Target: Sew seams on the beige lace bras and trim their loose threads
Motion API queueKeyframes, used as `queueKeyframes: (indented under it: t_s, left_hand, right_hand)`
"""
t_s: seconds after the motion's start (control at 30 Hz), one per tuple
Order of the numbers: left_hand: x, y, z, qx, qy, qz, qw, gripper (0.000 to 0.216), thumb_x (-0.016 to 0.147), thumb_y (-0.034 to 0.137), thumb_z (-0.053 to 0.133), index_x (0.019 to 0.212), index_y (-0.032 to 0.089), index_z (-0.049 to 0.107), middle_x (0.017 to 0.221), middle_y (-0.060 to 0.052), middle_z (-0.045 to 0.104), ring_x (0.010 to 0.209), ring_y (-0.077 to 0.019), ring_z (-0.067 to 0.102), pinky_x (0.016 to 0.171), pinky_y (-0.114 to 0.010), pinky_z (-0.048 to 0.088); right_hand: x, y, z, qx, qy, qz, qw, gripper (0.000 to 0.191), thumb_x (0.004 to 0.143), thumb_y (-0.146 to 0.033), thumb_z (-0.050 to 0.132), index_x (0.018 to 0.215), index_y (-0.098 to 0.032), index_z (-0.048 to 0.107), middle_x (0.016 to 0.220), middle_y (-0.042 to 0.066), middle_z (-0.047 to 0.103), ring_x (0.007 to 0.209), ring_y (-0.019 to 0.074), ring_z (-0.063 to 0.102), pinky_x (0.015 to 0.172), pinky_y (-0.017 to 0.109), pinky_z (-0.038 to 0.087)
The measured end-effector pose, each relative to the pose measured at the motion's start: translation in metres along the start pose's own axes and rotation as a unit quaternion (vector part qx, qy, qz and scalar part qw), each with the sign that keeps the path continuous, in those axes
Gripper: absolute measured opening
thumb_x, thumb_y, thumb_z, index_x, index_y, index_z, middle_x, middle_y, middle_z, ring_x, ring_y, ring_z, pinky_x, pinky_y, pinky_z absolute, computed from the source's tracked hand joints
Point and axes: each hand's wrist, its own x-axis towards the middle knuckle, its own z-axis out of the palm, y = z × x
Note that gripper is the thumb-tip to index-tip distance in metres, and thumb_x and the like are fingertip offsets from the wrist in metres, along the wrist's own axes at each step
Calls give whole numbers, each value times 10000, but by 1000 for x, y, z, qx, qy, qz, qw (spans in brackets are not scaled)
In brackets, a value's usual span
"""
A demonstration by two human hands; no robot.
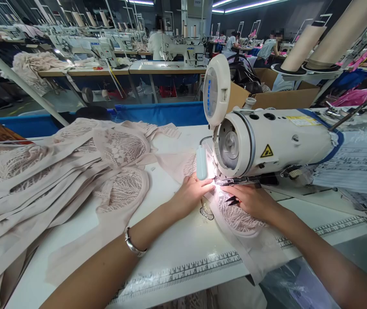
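A white sewing machine (267, 139) stands on the white table (183, 253). Under its lit needle area lies a beige lace garment piece (238, 216). My left hand (191, 193) rests flat on the fabric just left of the needle, fingers stretched toward it. My right hand (251, 201) presses the lace piece down to the right of the needle, and dark thread snips (232, 200) poke out from under its fingers. A silver bracelet (133, 244) circles my left wrist.
A large heap of beige lace pieces (57, 167) covers the table's left half. A ruler strip (190, 270) runs along the front edge. Papers in plastic (360, 159) lie at right. Cardboard boxes (280, 96), thread cones (302, 47) and other sewing stations with people sit behind.
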Motion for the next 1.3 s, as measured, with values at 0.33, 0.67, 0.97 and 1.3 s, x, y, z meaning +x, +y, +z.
queueKeyframes:
  t_s: [0.33,0.67,0.97,1.3]
  left_hand:
    - [-2,32,-6,138,29,36,989,293,957,49,378,1063,137,637,1243,-156,647,933,-240,601,829,-400,453]
    - [-15,70,35,234,39,-23,971,476,1009,272,431,1374,-31,470,1385,-241,577,1310,-361,540,1114,-473,411]
    - [-14,53,28,224,37,56,972,454,1034,245,351,1321,-73,504,1322,-268,622,1281,-335,581,1103,-444,448]
    - [-8,26,7,146,61,110,981,294,1006,105,344,1204,11,539,1218,-234,654,1171,-299,638,1038,-421,519]
  right_hand:
    - [10,7,16,69,17,91,993,125,854,-211,574,930,-263,659,873,9,721,754,208,662,623,280,457]
    - [6,19,30,61,57,65,994,468,770,-35,564,1148,-288,676,1005,8,745,874,207,691,727,289,517]
    - [-4,14,22,9,105,-56,993,729,712,21,477,1330,-335,626,925,-1,691,777,161,641,544,229,437]
    - [0,14,30,20,138,-66,988,631,739,-25,509,1282,-318,644,1040,-5,738,867,186,677,688,263,501]
